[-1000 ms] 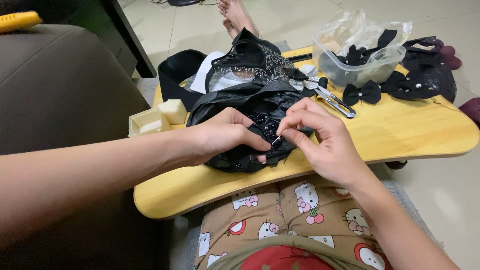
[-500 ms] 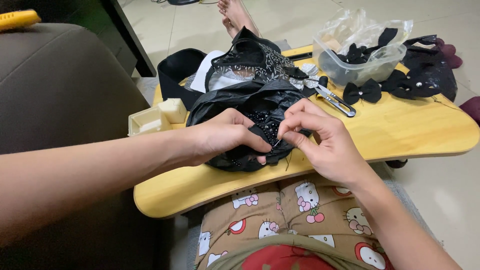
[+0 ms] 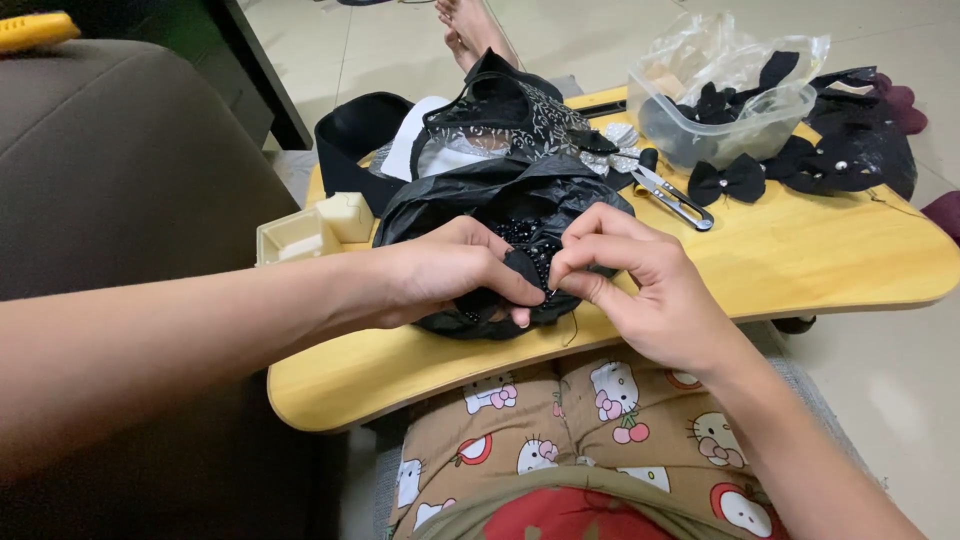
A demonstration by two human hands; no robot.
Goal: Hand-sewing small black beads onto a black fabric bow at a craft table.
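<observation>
Pinched between left hand (image 3: 455,275) and right hand (image 3: 640,290) fingertips: small beaded black fabric piece (image 3: 525,262), seemingly soft, light, floppy; best gripped at edges, above yellow tabletop (image 3: 800,265).

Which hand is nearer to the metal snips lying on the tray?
The right hand. It sits just below and left of the snips, apart from them. The left hand is farther left, on the black beaded fabric.

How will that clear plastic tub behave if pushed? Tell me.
The tub probably slides easily: it sits flat on the smooth tray. It looks light, holding only black bows and a crumpled bag. Its thin walls would likely flex.
</observation>
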